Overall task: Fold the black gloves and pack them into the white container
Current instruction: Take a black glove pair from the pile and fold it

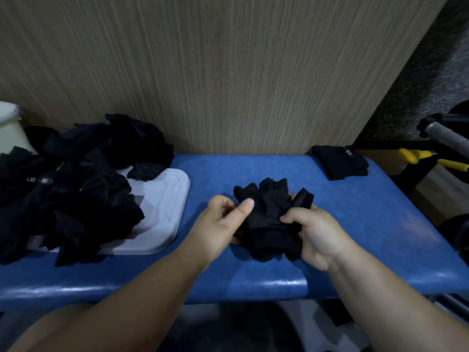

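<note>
Overlapping the white tray, a glove heap; fingers grip another pair.

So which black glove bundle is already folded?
The neat bundle at the blue bench's far right corner; the heap on the left lies loose, unfolded.

Dim light — a blue padded bench against a wood-grain wall.

Glove heap crowds left of blue bench; folded pair far right; between seems passable.
</note>
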The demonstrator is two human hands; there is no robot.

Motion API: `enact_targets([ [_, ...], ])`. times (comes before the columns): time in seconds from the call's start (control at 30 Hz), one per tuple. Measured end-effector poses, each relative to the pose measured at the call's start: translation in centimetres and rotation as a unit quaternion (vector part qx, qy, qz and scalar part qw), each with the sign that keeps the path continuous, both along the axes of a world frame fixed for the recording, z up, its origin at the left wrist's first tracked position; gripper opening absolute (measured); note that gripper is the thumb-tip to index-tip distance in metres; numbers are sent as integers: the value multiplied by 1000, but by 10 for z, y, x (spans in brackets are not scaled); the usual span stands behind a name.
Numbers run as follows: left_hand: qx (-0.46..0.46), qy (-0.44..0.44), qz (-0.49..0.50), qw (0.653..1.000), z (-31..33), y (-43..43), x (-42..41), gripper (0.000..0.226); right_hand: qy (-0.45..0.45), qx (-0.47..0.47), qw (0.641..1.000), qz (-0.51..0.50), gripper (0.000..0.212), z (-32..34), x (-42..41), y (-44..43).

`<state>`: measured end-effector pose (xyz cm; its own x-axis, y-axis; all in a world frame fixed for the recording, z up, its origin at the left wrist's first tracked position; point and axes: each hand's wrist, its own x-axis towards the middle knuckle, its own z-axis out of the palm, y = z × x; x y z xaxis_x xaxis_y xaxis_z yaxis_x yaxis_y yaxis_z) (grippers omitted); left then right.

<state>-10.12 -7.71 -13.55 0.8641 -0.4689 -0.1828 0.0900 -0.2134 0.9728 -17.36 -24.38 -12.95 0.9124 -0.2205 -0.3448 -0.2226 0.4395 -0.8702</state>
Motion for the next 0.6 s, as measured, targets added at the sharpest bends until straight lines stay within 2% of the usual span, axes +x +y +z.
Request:
enact_targets([
  [0.1, -60, 93, 24, 994, 1, -3, 0, 31, -28, -9, 998, 64, 42, -1, -2, 4],
  [0.17, -71, 74, 37, 994, 0, -4, 1, 37, -37, -23, 996, 78, 44, -1, -3, 5],
  [0.27, -81, 36, 46, 995, -4, -4, 3, 47, 2, -121, 991, 57, 45, 0, -3, 4],
  [0.37, -96, 22, 44, 994, -7, -5, 0, 56, 40, -192, 980, 22, 25, 0, -2, 1],
  [0.47, -112, 45, 28, 992, -8, -7, -2, 68, 55, -217, 975, -13, 18, -1, -3, -6],
  [0.53, -75, 29, 12, 997, -9, -6, -2, 74, 61, -244, 967, -29, 17, -2, -4, -9],
  [0.6, 51, -68, -5, 996, -10, -3, -2, 78, 76, -352, 932, -37, 19, -4, -5, -10],
])
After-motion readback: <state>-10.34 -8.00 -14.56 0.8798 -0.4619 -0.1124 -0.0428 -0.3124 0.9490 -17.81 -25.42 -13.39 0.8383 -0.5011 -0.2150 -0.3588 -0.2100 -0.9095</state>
